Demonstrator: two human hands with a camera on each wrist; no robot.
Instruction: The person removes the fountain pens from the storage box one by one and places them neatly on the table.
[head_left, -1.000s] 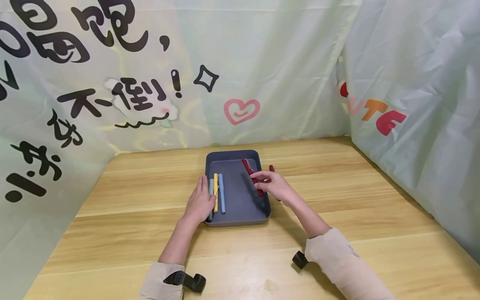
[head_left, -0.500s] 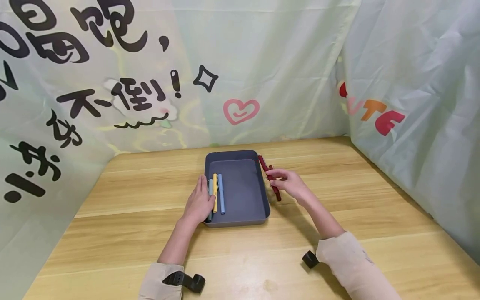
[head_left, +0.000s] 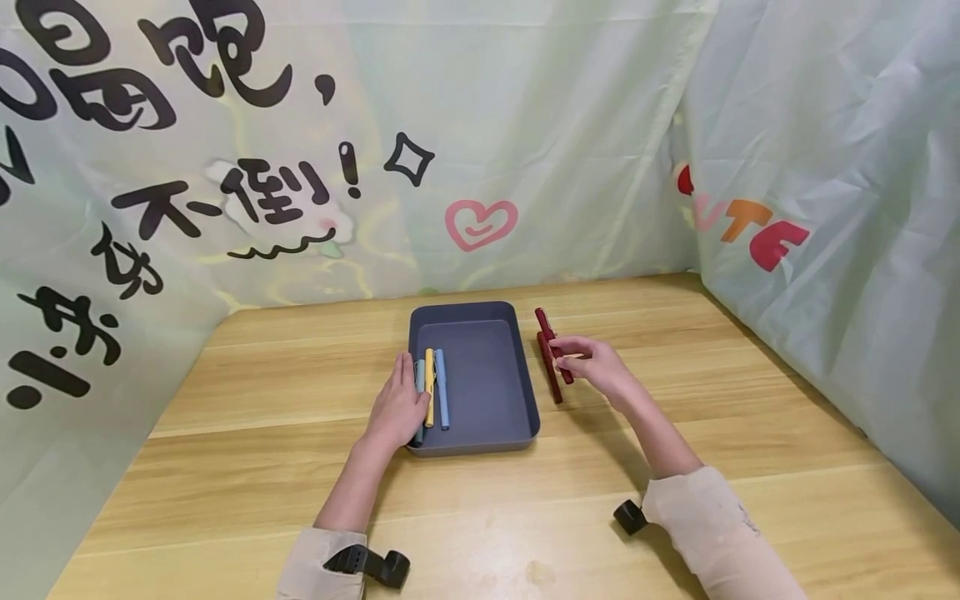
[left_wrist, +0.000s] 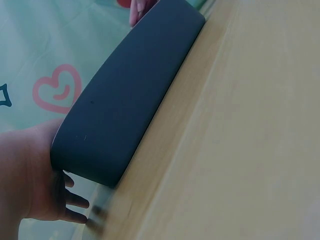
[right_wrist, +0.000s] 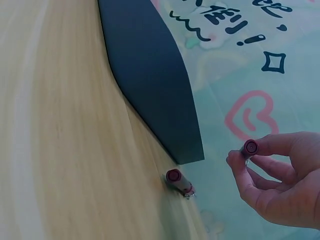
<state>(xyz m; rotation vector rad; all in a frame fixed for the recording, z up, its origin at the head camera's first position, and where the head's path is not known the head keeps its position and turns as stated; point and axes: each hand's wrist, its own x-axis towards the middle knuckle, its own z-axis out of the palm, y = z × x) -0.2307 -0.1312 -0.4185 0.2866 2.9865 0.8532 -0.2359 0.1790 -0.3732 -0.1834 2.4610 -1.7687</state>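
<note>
1. Dark grey tray (head_left: pixel 483 383), one, on a wooden table (head_left: pixel 262 375); the left hand (head_left: pixel 397 406), fingers straight, rests at its left side, probably steadying it.
2. Three pens inside, at left: green pen (head_left: pixel 421 375), yellow pen (head_left: pixel 430 367), blue pen (head_left: pixel 442 392), side by side, perhaps for neatness.
3. Two more, right of the tray: a resting red pen (head_left: pixel 551 375) on the table, and a held red pen (head_left: pixel 543 320) pinched by the right hand (head_left: pixel 602 368), a grip likely suiting its slimness.

Rectangular tray (head_left: pixel 483 375), dark blue-grey, smooth matt plastic by its look; slim dark-red cylindrical pens (head_left: pixel 550 368) and a straight light-blue pen (head_left: pixel 443 390), smooth, plastic-looking. Flat pale-brown bench (head_left: pixel 487 517): wood-grained, smooth, faint sheen. Pale-green hanging drape (head_left: pixel 555 125): creased cloth, soft shine; long beige sleeves (head_left: pixel 712 521): matt, wrinkled cloth.
</note>
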